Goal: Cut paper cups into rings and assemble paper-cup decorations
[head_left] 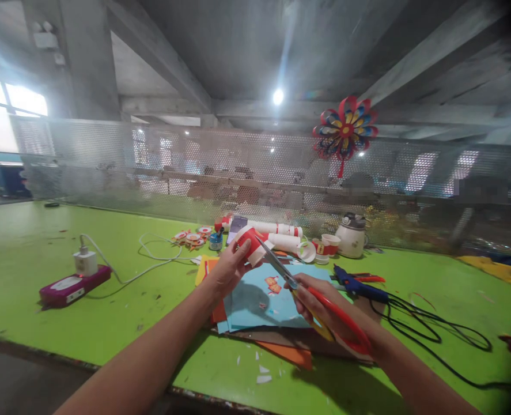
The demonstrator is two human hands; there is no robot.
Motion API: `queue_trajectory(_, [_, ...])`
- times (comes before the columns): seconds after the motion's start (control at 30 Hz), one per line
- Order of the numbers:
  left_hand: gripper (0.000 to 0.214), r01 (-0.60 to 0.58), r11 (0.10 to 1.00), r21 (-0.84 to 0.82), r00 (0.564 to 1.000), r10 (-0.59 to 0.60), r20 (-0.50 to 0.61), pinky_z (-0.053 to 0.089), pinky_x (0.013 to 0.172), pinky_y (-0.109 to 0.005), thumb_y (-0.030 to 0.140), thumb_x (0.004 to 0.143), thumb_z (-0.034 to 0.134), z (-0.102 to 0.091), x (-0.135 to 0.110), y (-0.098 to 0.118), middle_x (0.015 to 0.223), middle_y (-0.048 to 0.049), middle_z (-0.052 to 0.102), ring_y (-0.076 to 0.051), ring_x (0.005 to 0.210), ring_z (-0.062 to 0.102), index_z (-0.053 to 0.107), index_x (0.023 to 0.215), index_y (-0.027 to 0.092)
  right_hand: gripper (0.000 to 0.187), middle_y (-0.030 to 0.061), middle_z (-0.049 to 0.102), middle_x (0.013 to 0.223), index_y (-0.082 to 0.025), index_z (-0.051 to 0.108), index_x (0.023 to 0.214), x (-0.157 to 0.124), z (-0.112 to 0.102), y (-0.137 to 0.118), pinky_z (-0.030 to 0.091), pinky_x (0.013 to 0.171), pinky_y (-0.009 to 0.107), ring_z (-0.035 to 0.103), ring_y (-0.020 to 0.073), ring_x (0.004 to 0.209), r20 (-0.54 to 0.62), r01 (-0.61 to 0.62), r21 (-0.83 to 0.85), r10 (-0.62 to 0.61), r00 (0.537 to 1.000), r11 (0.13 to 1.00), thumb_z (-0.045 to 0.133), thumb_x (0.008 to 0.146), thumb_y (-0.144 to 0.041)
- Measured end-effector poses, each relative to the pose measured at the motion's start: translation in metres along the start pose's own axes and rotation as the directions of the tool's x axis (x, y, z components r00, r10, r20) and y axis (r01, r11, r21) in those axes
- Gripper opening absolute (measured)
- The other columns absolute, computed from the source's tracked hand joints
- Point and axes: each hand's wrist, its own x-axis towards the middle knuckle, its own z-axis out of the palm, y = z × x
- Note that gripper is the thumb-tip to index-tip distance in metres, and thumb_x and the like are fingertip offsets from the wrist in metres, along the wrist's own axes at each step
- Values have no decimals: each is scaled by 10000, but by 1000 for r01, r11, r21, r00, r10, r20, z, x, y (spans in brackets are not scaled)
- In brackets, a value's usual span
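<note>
My left hand (229, 268) is closed around a red and white paper cup (250, 245), held above a stack of coloured paper sheets (259, 302). My right hand (324, 311) grips red-handled scissors (307, 291), fingers through the loops. The scissor blades point up and left, and their tip touches the cup's rim. Both hands hover over the green table (129, 311).
A purple power strip (74, 285) with a white charger and cable lies at the left. A blue glue gun (359, 285) with a black cord sits at the right. Paper cups (324, 246), a white kettle (352, 235) and a phone stand behind. A mesh fence carries a paper flower (345, 129).
</note>
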Motion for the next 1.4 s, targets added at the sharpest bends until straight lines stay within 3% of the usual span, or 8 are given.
queue_trajectory(0.13, [446, 12, 1000, -5, 1000, -11, 12, 527, 742, -341, 395, 727, 727, -1, 0, 1, 1053, -84, 646, -181, 839, 627, 586, 1111, 218, 450, 0, 525, 655, -195, 508, 782, -1, 1, -4, 401, 498, 242, 473, 121, 540, 8, 35, -15, -35, 999, 999, 359, 897, -604])
queue_trajectory(0.33, [423, 14, 1000, 10, 1000, -14, -1, 527, 737, -338, 388, 741, 715, 1, -2, 0, 1043, -75, 645, -174, 836, 613, 587, 1110, 226, 413, 40, 582, 804, -203, 539, 855, -4, 0, -5, 472, 704, 311, 555, 168, 724, 30, 91, -75, -89, 996, 993, 313, 942, -538])
queue_trajectory(0.53, [393, 12, 1000, 14, 1000, -12, 4, 520, 744, -340, 388, 746, 710, 1, -2, -2, 1029, -65, 648, -173, 827, 617, 594, 1085, 226, 411, 23, 542, 735, -195, 502, 868, -2, 1, -1, 448, 618, 297, 511, 148, 629, 27, 59, -52, -58, 998, 997, 278, 953, -529])
queue_trajectory(0.77, [406, 14, 999, 29, 1000, -14, -12, 517, 743, -348, 395, 737, 716, 2, -1, -2, 1046, -67, 642, -170, 827, 617, 596, 1086, 227, 409, 26, 526, 777, -204, 511, 776, -1, -1, -6, 417, 651, 298, 480, 155, 682, 8, 94, -96, -94, 996, 991, 336, 931, -540])
queue_trajectory(1.17, [483, 2, 1000, 2, 1000, -2, -19, 530, 724, -340, 364, 710, 747, 4, -1, -2, 1072, -84, 636, -184, 840, 621, 574, 1135, 213, 424, -1, 487, 691, -180, 473, 806, 2, 0, 2, 380, 575, 254, 433, 114, 603, 22, 52, -70, -51, 998, 996, 327, 930, -558])
queue_trajectory(1.4, [412, -1, 1000, 19, 1000, 0, 16, 529, 729, -343, 363, 756, 707, 2, 0, -3, 1068, -79, 634, -173, 833, 615, 582, 1119, 213, 442, -11, 468, 659, -185, 457, 757, -2, 3, -9, 380, 546, 246, 422, 108, 566, 22, 47, -53, -46, 999, 997, 297, 939, -555])
